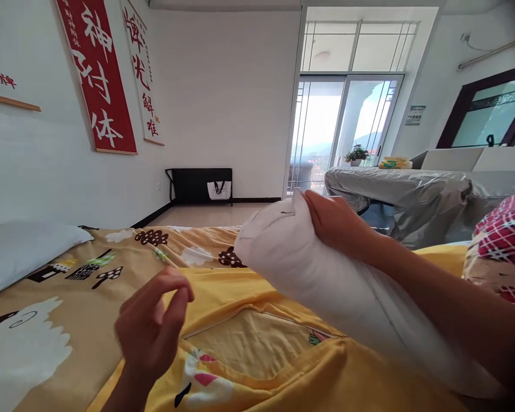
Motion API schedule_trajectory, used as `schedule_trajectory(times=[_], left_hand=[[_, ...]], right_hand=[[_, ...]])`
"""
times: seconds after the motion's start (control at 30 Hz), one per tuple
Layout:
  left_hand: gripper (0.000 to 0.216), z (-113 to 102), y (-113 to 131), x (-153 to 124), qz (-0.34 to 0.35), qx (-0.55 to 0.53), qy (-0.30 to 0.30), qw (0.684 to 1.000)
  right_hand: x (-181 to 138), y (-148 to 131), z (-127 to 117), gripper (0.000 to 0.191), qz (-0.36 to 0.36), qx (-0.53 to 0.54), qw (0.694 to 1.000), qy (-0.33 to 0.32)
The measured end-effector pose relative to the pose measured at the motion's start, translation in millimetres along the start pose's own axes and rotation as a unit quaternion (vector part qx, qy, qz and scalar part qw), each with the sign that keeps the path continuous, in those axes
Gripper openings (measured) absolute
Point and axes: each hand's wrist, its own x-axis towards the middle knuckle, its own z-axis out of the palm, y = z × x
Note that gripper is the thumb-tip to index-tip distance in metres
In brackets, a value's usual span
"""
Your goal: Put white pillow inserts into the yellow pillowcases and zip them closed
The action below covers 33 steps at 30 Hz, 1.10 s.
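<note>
My right hand grips the far end of a long white pillow, which lies along my forearm and points away over the bed. My left hand hovers above a yellow patterned cover, fingers loosely curled and apart, holding nothing. The cover has a zip opening in front of my left hand. It is spread over the bed, printed with cartoon trees and white shapes.
A second white pillow lies at the left of the bed by the wall. A red checked cloth sits at the right. Beyond the bed are a plastic-covered sofa, a black bench and glass balcony doors.
</note>
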Motion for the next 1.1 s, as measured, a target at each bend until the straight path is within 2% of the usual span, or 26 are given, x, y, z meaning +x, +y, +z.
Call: schedule_trajectory(times=[0.03,0.07,0.1,0.13,0.17,0.2,0.27,0.37,0.6,0.73,0.83,0.93,1.1], left_hand=[[0.016,12,-9,9,0.019,0.042,-0.134,0.990],[0.017,24,-22,14,0.024,0.095,-0.286,0.953],[0.017,36,-38,15,0.019,0.148,-0.423,0.894],[0.015,47,-56,11,0.003,0.197,-0.519,0.832],[0.012,57,-76,3,-0.019,0.245,-0.590,0.769],[0.011,66,-94,-7,-0.029,0.262,-0.612,0.746],[0.015,80,-125,-30,-0.033,0.280,-0.619,0.733],[0.024,91,-149,-54,-0.017,0.280,-0.599,0.750],[0.030,97,-170,-60,-0.002,0.277,-0.561,0.780],[0.020,100,-183,-64,-0.019,0.274,-0.541,0.795],[0.018,98,-188,-65,-0.038,0.257,-0.522,0.812],[0.014,97,-190,-65,-0.065,0.239,-0.492,0.835],[0.015,101,-192,-66,-0.124,0.206,-0.426,0.872]], right_hand=[[2,6,-5,0.035,-0.006,0.007,1.000,0.025],[4,11,-9,0.036,-0.013,0.011,0.999,0.047],[5,16,-12,0.036,-0.017,0.009,0.998,0.066],[6,19,-13,0.036,-0.020,0.004,0.997,0.081],[6,21,-13,0.036,-0.021,-0.002,0.996,0.091],[6,23,-11,0.036,-0.021,-0.006,0.995,0.093],[7,22,-1,0.036,-0.024,-0.006,0.997,0.078],[9,18,25,0.036,-0.023,-0.008,0.999,0.029],[0,-20,96,0.036,-0.015,-0.038,0.993,-0.113],[-29,-56,140,0.034,-0.079,-0.051,0.969,-0.227],[-47,-77,166,0.034,-0.125,-0.047,0.951,-0.279],[-55,-85,179,0.034,-0.138,-0.046,0.946,-0.291],[-64,-91,180,0.030,-0.163,-0.051,0.938,-0.301]])
